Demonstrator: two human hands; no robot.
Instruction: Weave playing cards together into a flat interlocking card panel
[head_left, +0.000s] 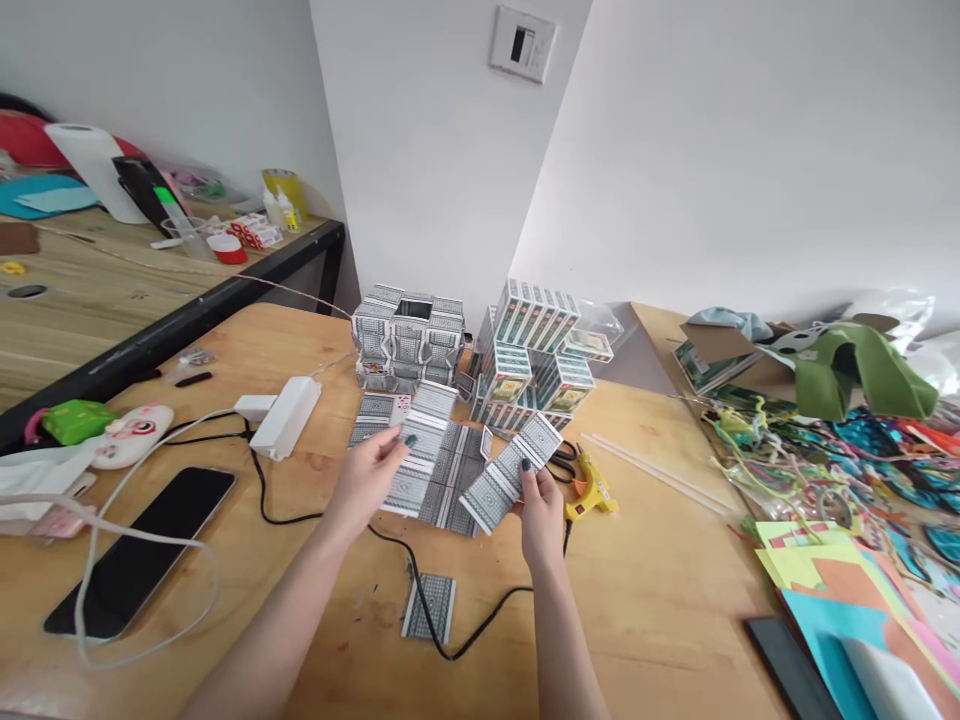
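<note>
wooden tabletop (652, 600) lower frame | white wall (750, 150) upper right, switch plate (523, 43) top center | left hand (365, 475) pinching patterned-card strip (425, 430) mid-frame | right hand (541, 515) pinching second card strip (499, 480), right of center

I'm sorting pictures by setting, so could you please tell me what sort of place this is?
Probably a craft workspace: what looks like a yellow glue gun lies on the wooden table, coloured paper sheets lie at the picture's right, and a structure of patterned cards stands towards the back.
</note>
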